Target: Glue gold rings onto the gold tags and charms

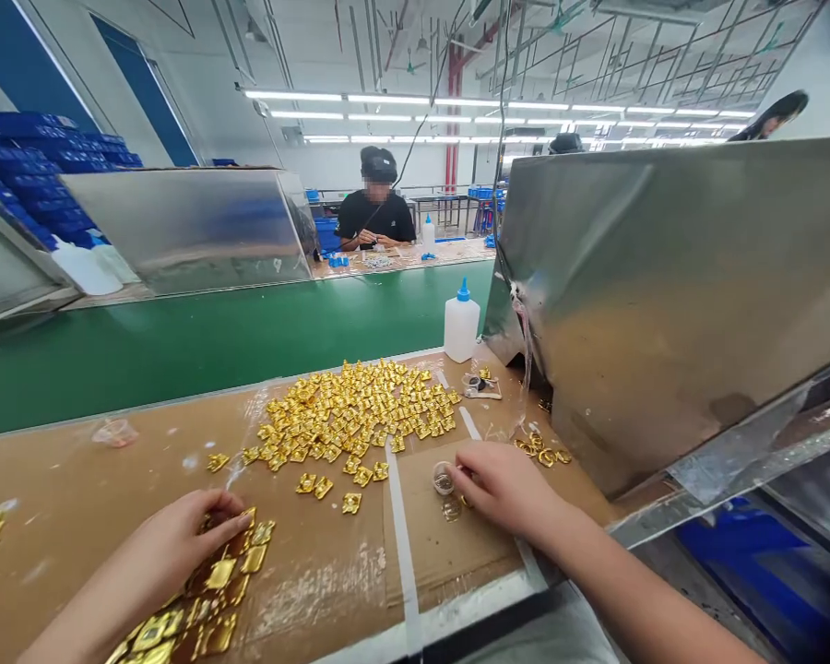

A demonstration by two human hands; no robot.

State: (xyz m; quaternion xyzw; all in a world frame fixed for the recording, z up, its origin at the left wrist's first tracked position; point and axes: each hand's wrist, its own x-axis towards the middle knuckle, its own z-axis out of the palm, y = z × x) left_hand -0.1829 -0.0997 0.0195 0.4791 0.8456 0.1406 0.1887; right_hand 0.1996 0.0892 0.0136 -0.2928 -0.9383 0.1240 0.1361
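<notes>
My left hand (pixel 192 533) is closed at the table's left front, thumb and fingers pinching a small shiny gold metal piece (pixel 251 516). Below it lie rows of similar gold metal pieces (pixel 219 574), partly covered by the hand. My right hand (pixel 508 484) rests on the cardboard with curled fingers, its fingertips at a small clear cup (pixel 444 477) with something small inside. What those fingertips hold, if anything, is hidden. Beside the cup lies a small clear round item (pixel 451 508). A large heap of gold square pieces (pixel 360 406) spreads beyond both hands, with several strays nearer.
A white bottle with a blue cap (pixel 462 323) stands at the table's back edge. Gold rings (pixel 545 452) lie beside a large metal panel (pixel 678 295) on the right. Behind runs a green belt (pixel 249 337); a person (pixel 377 212) works across it.
</notes>
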